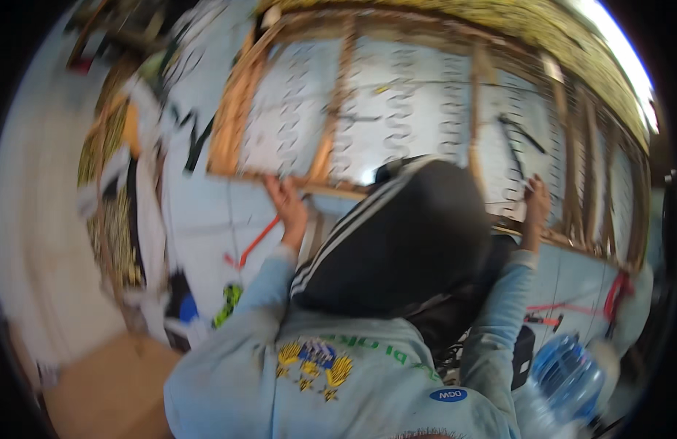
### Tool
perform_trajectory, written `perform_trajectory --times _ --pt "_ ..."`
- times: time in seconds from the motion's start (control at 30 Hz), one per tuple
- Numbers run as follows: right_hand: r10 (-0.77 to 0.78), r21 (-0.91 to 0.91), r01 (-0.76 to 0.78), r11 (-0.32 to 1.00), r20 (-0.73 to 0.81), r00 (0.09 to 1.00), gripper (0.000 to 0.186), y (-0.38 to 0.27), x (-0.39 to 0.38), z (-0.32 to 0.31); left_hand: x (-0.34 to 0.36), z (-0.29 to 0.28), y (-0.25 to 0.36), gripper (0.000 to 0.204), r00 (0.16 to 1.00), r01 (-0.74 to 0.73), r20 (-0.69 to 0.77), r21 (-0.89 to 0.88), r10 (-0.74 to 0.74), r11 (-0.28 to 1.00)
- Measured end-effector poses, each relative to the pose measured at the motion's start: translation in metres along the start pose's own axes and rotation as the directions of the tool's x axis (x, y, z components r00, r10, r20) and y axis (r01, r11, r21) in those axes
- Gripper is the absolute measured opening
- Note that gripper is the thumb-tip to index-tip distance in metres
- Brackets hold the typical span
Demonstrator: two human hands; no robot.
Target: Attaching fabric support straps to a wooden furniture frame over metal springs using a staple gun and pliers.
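A wooden furniture frame (337, 110) with rows of zigzag metal springs (401, 102) lies across the floor before me. My left hand (286, 206) is at its near rail, fingers bent over the wood beside the end of a spring row. Farther right, my right hand (536, 203) is closed above the same rail, with something small and pale at its fingertips that I cannot make out. The lower end of a dark, V-shaped strap or tool (515, 150) comes close to these fingers. My bent knee (426, 219) in black trousers hides part of the rail between my hands.
Left of the frame lie a dark strip (199, 143) and a yellow fibrous bundle with pale cloth (122, 190). A red bar (259, 241) and a green-black object (227, 304) are near my left arm. Right of me are a blue water bottle (569, 373) and red-handled tool (543, 320).
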State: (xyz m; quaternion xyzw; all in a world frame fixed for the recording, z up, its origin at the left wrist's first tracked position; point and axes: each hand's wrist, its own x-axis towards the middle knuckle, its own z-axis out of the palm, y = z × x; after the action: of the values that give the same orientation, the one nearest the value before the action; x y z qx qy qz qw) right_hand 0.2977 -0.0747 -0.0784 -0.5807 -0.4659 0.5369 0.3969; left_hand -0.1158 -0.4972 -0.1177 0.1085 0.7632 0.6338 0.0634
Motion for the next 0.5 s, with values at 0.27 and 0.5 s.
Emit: perform_trajectory --times 0.27,0.5 --pt "-0.093 -0.843 0.155 0.515 0.125 0.988 0.051 0.036 0.092 0.021 0.006 -0.021 0.04 0.031 0.988 0.15 -0.081 0.238 -0.134 0.96" --pt "-0.315 -0.977 0.215 -0.006 0.206 0.926 0.108 0.06 0.178 0.036 0.012 -0.032 0.04 0.026 0.992 0.124 -0.015 0.219 -0.124 0.968"
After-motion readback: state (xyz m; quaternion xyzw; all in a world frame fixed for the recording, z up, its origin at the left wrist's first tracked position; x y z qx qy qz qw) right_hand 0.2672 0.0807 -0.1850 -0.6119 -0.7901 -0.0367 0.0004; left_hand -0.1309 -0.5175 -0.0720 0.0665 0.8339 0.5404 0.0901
